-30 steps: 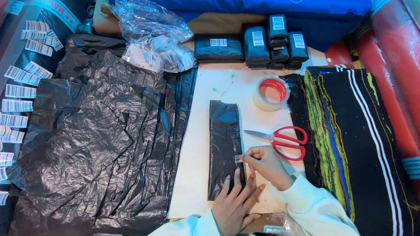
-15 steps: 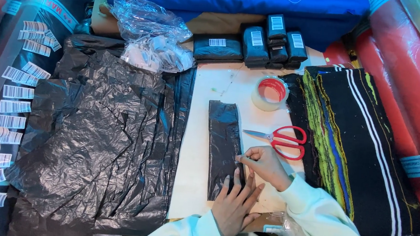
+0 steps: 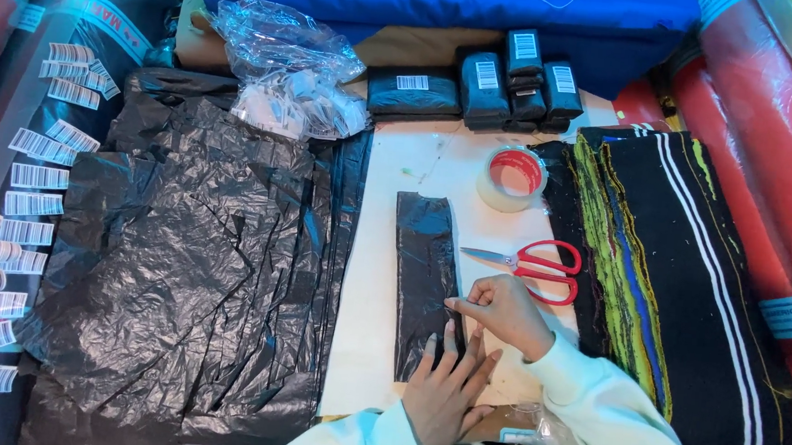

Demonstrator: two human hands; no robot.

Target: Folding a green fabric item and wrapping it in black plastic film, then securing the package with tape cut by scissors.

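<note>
A narrow folded black plastic package (image 3: 425,253) lies lengthwise on the white table (image 3: 377,278). My left hand (image 3: 446,396) lies flat on its near end, fingers spread, holding it down. My right hand (image 3: 500,311) presses its fingertips against the package's right edge, pinching a small piece of clear tape there. Red-handled scissors (image 3: 534,266) lie just beyond my right hand, and a roll of clear tape with a red core (image 3: 511,177) stands farther back.
A pile of crumpled black plastic bags (image 3: 196,254) covers the left. Barcode labels (image 3: 9,230) line the far left. Wrapped black packets (image 3: 501,85) and a clear bag of tags (image 3: 290,73) sit at the back. Stacked striped black fabric (image 3: 675,273) fills the right.
My right hand has lowered the small piece of clear tape onto the package's right edge and now presses it there. My left hand has stayed put.
</note>
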